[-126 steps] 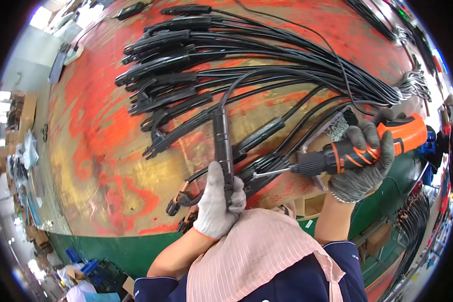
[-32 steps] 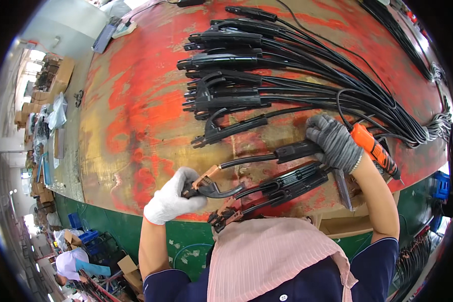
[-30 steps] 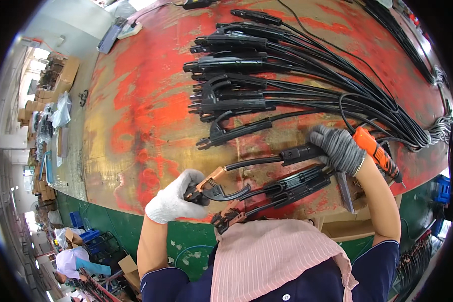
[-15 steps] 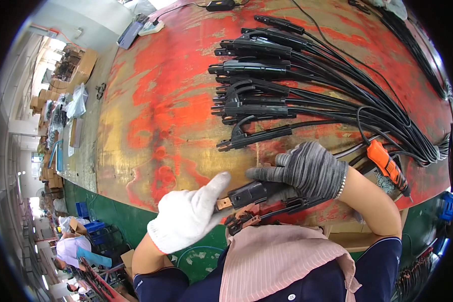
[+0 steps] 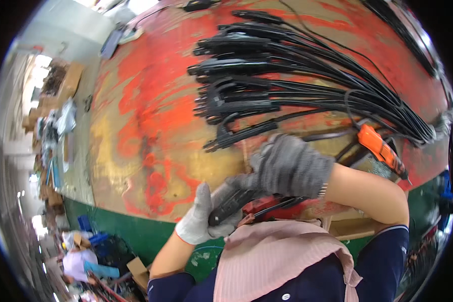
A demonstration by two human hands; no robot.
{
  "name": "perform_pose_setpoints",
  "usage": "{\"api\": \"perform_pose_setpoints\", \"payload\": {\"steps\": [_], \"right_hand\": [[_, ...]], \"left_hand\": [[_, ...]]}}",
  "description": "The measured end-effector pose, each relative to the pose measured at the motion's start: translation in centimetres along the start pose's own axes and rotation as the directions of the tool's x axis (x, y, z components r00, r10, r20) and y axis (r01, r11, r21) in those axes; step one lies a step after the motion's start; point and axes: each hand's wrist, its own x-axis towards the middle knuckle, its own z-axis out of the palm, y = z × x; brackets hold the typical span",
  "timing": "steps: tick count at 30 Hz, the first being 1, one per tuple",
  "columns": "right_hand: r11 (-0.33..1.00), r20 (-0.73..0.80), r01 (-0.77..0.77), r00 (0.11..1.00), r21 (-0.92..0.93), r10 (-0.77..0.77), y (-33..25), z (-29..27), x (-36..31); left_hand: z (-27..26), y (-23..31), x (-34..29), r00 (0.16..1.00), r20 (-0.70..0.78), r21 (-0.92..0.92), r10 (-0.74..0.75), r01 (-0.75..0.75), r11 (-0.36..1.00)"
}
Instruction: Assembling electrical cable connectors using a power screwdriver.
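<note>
My left hand [image 5: 201,216], in a white glove, is closed round the front end of a black welding electrode holder [image 5: 231,205], thumb on its upper left side. In a grey striped glove, my right hand [image 5: 289,166] grips the same holder further back, with its fingers over the top. Part of the holder is hidden under both gloves. Below it, close to my body, the handle and copper-coloured jaw [image 5: 247,219] of another holder partly show. Just beyond my right hand lies a lever-topped electrode holder [image 5: 241,133] on the table.
Several more black holders [image 5: 236,65] lie fanned out on the worn red table [image 5: 156,100], their cables [image 5: 387,105] bundled at the right. An orange electric screwdriver [image 5: 380,146] lies beside my right forearm. Another cable bundle [image 5: 402,35] lies at the far right.
The holder has turned in my hands; its copper end, visible before, no longer shows. My left hand has shifted right and wrapped further round it. My right hand has moved slightly left. The view has tilted.
</note>
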Motion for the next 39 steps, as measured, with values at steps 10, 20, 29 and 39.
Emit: {"api": "perform_pose_setpoints", "payload": {"steps": [10, 20, 29, 39], "right_hand": [[0.967, -0.655, -0.254, 0.737, -0.036, 0.169, 3.6, 2.7, -10.6], [0.413, 0.173, -0.898, 0.436, 0.151, 0.883, 7.3, 2.3, -29.1], [0.176, -0.245, 0.218, 0.35, 0.96, 0.904, 5.1, 1.0, -35.8], [0.609, -0.576, 0.391, -0.212, 0.69, 0.789, 1.9, 5.3, -28.0]], "left_hand": [[2.6, -3.9, 5.5, 0.959, -0.15, -0.103, 0.238, -0.255, 0.962], [5.6, -2.6, 8.2, 0.924, -0.304, -0.262, 0.234, -0.317, 0.912], [3.1, -4.5, 8.3, 0.947, -0.302, -0.336, 0.11, -0.214, 0.917], [4.3, -6.1, 9.1, 0.926, -0.372, -0.394, -0.058, -0.101, 0.913]]}}
